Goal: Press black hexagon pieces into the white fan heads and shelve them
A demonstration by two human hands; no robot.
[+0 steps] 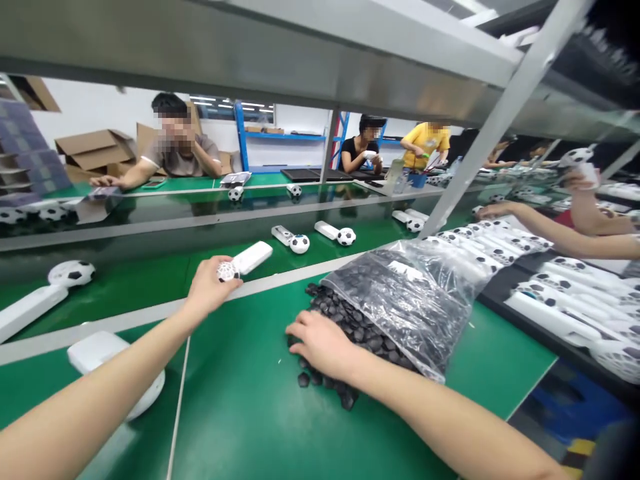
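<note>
**Small black pentagonal pieces (356,327) lie to the right of the white plastic device with a ball-shaped end (253,258) in your left hand (207,287)**

Your left hand is closed around the device's football-patterned ball end, just past the pale strip (280,278) along the far edge of the green-topped desk (240,400), over the green belt (150,283). The device's long axis runs right and slightly away from you, so the handle points out past your fingers while the ball end sits in your grasp.

Your right hand (320,340) is on the left side of the heap, fingers bent and touching it; you can't tell from here whether they pinch a piece. The heap spreads from the mouth of a clear plastic bag (425,280), well in from the desk's right edge. It lies to the right of the ball end and nearer you. Your right hand is the nearer to it, your left well apart. On the belt beyond, 2 similar white devices (346,236) lie near the held handle.
</note>
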